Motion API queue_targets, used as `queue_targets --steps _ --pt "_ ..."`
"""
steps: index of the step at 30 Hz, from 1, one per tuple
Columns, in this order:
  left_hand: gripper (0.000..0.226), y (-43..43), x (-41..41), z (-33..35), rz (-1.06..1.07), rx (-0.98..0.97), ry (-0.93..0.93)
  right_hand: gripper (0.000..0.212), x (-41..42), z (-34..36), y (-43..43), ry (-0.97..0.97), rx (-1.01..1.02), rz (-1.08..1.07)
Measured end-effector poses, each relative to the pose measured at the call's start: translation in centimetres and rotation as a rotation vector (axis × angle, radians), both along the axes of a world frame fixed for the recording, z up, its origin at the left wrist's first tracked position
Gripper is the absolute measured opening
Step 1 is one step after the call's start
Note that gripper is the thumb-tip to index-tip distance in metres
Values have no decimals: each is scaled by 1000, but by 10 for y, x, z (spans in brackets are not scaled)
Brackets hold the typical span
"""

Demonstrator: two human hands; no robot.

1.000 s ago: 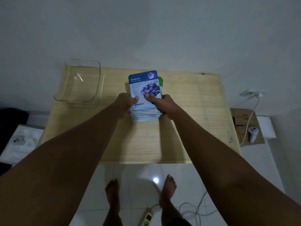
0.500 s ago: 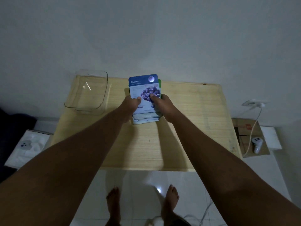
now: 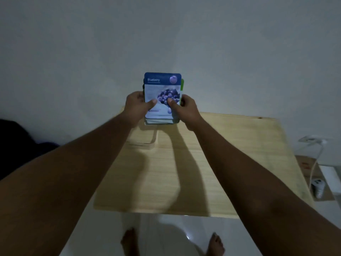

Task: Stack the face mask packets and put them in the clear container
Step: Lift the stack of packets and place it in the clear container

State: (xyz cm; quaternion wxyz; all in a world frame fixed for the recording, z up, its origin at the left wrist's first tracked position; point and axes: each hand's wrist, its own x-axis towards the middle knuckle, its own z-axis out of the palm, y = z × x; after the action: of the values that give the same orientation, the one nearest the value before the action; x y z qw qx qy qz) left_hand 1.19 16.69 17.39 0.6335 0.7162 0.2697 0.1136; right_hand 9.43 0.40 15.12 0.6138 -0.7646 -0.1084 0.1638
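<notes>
**Stack of mask packets held in both hands above the table**

The stack of flat face mask packets, topped by a blue-and-white packet printed "Blueberry" with a picture of berries, is gripped from both sides and lifted clear of the pale wooden table. It sits above the table's far edge, against the plain grey wall. A green packet edge peeks out on the stack's right side, and several pale packet edges show fanned at its bottom.

The left hand is closed around the stack's left edge, thumb pressed on the top packet's face. The right hand clamps the right edge the same way, its thumb lying over the berry picture.

The clear plastic container rests on the table just below the stack, near the table's far left corner; it is mostly hidden by the left forearm and blurred, so only part of its rim reads.

Below the table's near edge, two bare feet stand on a glossy white floor.
</notes>
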Motion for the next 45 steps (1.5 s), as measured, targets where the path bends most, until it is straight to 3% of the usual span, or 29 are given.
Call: queue_targets --steps 6,10,21,25,27,29,34,38,45 --pt "48 68 1 -12 -25 221 -118 37 -6 -8 71 -115 -30 -54" --pt "46 92 8 -43 -48 307 -118 39 -3 -32 95 -177 -137 -100" --pt "50 95 37 -101 -23 346 -150 47 19 -75 107 -316 -274 -98" --pt "50 94 41 -109 -66 475 -138 47 23 -82 105 -376 -398 -61" --pt "51 97 45 -114 -54 612 -114 49 26 -86 103 -447 -578 -89" --pt "53 97 47 -116 -20 758 -19 49 24 -89 103 -443 -616 -115" --pt "48 89 49 -125 -51 584 -4 57 10 -102 121 -331 -493 -255" --pt "49 83 47 -129 -51 490 23 69 2 -100 130 -120 -399 -216" --pt "52 78 52 -132 -32 448 126 76 12 -103 122 -107 -462 -159"
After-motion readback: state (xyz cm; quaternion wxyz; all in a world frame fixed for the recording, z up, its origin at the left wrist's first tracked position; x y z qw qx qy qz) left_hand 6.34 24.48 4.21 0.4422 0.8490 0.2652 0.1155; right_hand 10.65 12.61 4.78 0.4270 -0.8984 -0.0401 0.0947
